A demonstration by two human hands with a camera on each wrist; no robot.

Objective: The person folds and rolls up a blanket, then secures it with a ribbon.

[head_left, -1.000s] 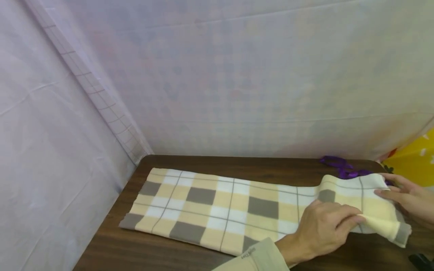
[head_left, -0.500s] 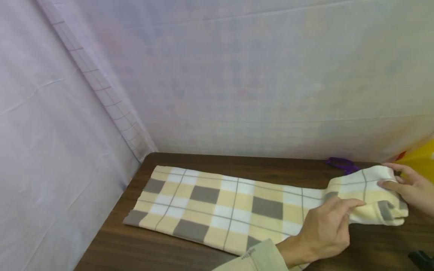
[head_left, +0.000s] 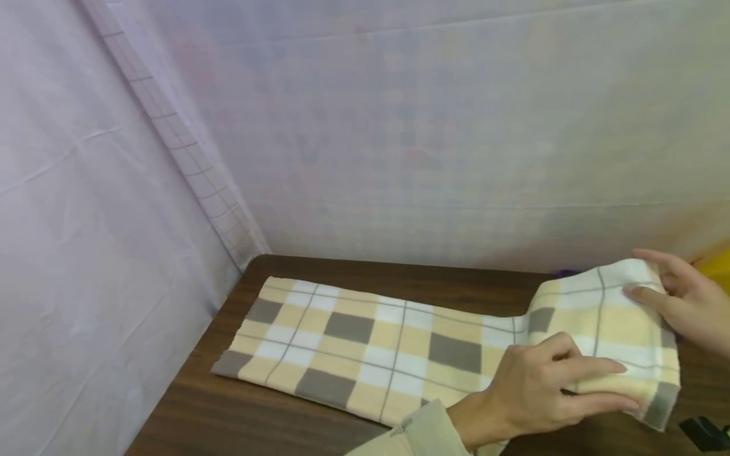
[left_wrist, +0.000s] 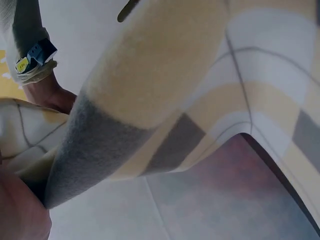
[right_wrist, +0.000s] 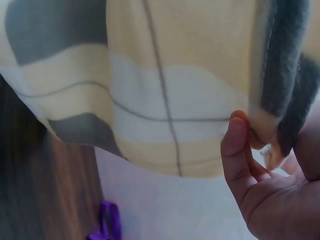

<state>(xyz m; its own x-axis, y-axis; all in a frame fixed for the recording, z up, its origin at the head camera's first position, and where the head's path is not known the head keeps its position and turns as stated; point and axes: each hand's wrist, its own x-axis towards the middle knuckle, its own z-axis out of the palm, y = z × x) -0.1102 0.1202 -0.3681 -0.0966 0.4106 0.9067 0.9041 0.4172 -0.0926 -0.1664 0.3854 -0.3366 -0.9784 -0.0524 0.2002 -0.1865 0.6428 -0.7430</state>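
Note:
A long plaid fleece scarf [head_left: 353, 354] in cream, white and grey lies across the dark wooden table, its left part flat. Its right part is lifted and bends over toward me. My right hand [head_left: 690, 297] pinches the scarf's far right corner between thumb and fingers. Close up in the right wrist view, the thumb [right_wrist: 235, 135] presses on the cloth beside a grey folded edge. My left hand [head_left: 542, 386] holds the near edge of the raised part, index finger on top and thumb lower down. In the left wrist view only part of this hand [left_wrist: 22, 210] shows, beside a hanging grey fold.
A purple ribbon [right_wrist: 111, 220] lies at the back of the table [head_left: 194, 405], mostly behind the scarf in the head view. A black object [head_left: 706, 434] sits at the lower right. White sheeting [head_left: 399, 139] walls the back and left; something yellow [head_left: 720, 266] shows at right.
The right part of the scarf has risen and opened out, its curled near corner now hanging flat. My right hand has moved up; my left fingers have shifted right along the near edge.

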